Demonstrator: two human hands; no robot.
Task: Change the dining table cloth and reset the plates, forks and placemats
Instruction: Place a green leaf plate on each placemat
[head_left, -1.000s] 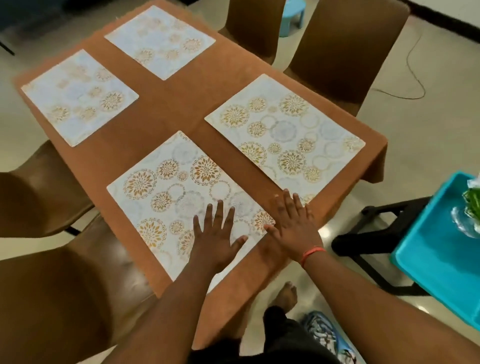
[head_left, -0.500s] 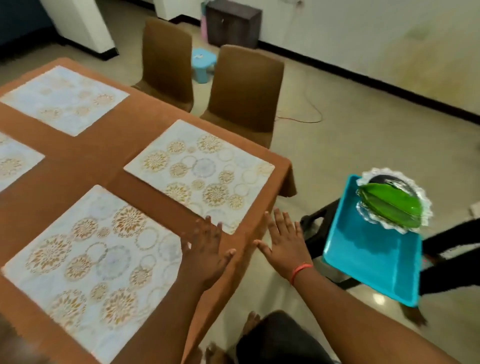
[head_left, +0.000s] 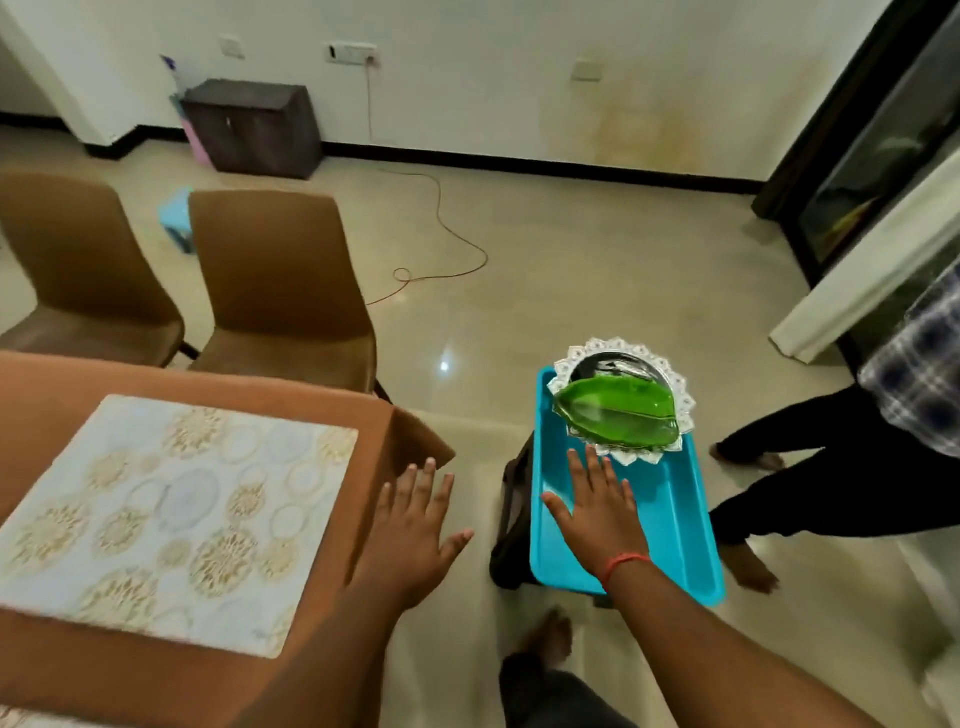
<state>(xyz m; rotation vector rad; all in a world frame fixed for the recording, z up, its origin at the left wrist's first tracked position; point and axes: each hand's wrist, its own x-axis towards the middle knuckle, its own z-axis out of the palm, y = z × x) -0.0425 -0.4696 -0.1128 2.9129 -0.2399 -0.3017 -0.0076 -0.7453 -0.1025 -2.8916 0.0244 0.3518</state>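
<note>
— Where do we have our hands?

— Our left hand (head_left: 415, 525) hangs over the near right corner of the counter (head_left: 363, 415), fingers spread and straight, its grip wide open with nothing in it; our right hand (head_left: 602, 512) reaches out above the turquoise tray (head_left: 675, 525), fingers straight and fanned, grip equally open and bare; an orange band (head_left: 623, 564) circles that wrist.

— And the things we are resetting?

— The brown cloth (head_left: 156, 686) covers the counter, its corner drooping on the right; a pale placemat (head_left: 171, 514) with gold circles lies flat on it, left of our left hand; a sliver of another mat (head_left: 21, 718) shows at the near left edge.

— The plates?

— A green leaf-shaped plate (head_left: 618, 410) sits on top of a stack with a scalloped white rim (head_left: 680, 400), at the far end of the tray; our right fingertips (head_left: 592, 457) are just short of that rim; whether they touch it, we cannot tell.

— What holds the tray?

— A dark stool (head_left: 511, 519), right of the counter; two brown chairs (head_left: 280, 291) stand at the far side; another person's legs (head_left: 810, 467) are at the right.
</note>
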